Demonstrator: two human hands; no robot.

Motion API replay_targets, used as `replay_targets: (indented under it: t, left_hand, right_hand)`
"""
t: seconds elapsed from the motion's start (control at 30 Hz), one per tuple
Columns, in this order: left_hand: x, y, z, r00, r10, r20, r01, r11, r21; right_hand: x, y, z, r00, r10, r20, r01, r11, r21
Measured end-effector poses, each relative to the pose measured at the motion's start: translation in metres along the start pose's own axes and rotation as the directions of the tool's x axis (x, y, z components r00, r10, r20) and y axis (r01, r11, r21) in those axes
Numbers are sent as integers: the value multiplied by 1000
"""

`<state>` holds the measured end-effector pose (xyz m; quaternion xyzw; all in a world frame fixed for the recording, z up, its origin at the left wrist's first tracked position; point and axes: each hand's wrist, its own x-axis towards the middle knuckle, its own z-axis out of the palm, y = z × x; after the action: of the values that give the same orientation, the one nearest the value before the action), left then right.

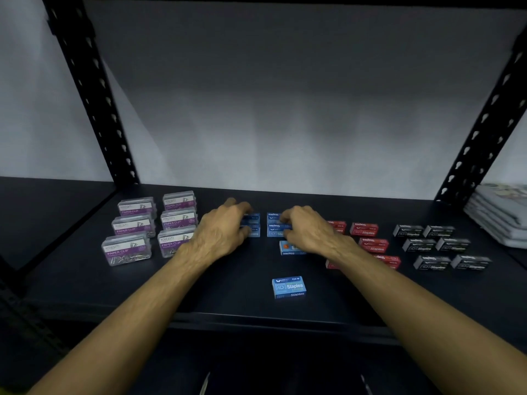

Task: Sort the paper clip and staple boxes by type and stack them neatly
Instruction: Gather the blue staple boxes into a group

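On the dark shelf, my left hand (pixel 225 230) curls over a small stack of blue staple boxes (pixel 253 225). My right hand (pixel 306 230) curls over a second blue stack (pixel 275 225) just beside it. Another blue staple box (pixel 286 248) lies partly under my right wrist, and a single blue one (pixel 289 287) sits alone nearer the front edge. Several clear paper clip boxes (pixel 131 248) with purple labels stand in two rows at the left. Red staple boxes (pixel 368 230) lie right of my right hand, black staple boxes (pixel 433 262) further right.
The shelf (pixel 228 303) is a black metal rack with perforated uprights at the back left (pixel 94 109) and back right (pixel 484 124). A pile of folded papers or magazines (pixel 499 215) rests at the far right. A grey wall stands behind.
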<state>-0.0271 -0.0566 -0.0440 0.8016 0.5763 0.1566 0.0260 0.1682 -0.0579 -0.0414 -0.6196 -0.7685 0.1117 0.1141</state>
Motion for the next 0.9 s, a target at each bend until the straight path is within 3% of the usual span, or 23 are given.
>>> replay_targets:
  t: [0.23, 0.43, 0.73, 0.9]
  left_hand:
    - [-24, 10, -6, 980, 108, -170, -143, 967, -213]
    - [-57, 27, 14, 973, 230, -28, -222, 890, -399]
    - [-72, 40, 31, 961, 255, 109, -220, 940, -261]
    - [-73, 42, 34, 963, 249, 107, -216, 943, -255]
  right_hand:
    - [-21, 3, -16, 992, -5, -124, 3, 1000, -17]
    - [-46, 7, -16, 985, -41, -167, 31, 998, -60]
    - [-54, 18, -6, 978, -142, -151, 122, 984, -131]
    - [-54, 23, -4, 969, -166, -181, 144, 981, -131]
